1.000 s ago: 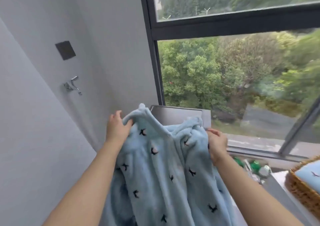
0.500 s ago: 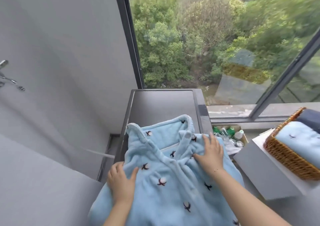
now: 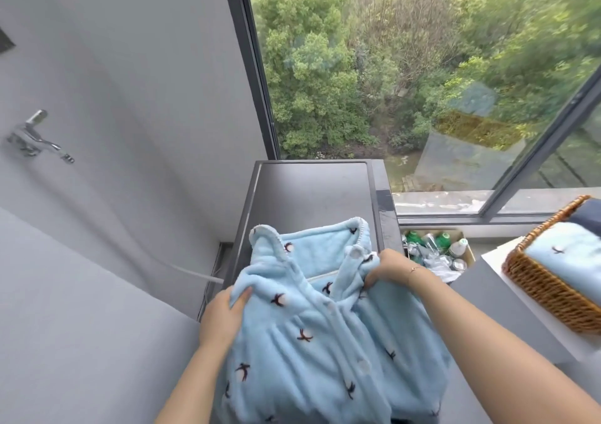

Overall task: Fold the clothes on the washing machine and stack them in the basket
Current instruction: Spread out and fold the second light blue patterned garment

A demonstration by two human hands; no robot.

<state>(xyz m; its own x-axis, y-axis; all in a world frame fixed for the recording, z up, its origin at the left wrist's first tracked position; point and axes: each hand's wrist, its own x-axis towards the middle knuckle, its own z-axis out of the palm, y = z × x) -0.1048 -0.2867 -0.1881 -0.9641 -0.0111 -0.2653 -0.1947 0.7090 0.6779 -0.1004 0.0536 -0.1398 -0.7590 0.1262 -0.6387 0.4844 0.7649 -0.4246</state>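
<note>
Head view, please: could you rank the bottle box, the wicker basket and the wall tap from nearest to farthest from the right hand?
1. Bottle box: just right of the right hand, beside the washing machine.
2. Wicker basket: farther right, at the frame edge.
3. Wall tap: far left, on the wall.

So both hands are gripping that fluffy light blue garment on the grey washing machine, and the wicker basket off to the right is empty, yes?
Not empty: the head view shows the brown wicker basket already holding a folded light blue piece. Both the left hand and right hand do grip the fluffy light blue garment.
</note>
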